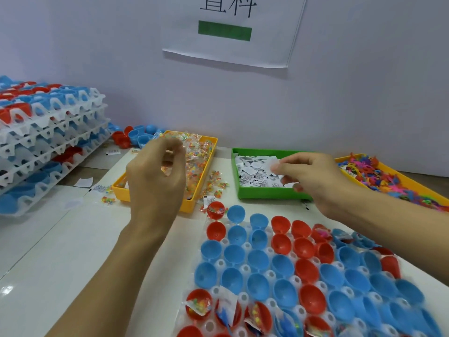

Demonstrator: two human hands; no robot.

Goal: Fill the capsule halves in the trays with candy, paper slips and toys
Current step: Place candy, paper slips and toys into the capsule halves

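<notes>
Red and blue capsule halves are sitting open-side up in a clear tray nearest the camera, a few at the front already holding candy and slips; beyond them the left hand is hovering over the yellow candy bin, fingers curled and blurred, so I cannot tell what they are holding; the right hand is pinching a white paper slip above the green bin; right of those fingers, colourful toys are filling another yellow bin; stacked trays are standing far left on the white table, against a pale wall bearing a paper sign.
</notes>
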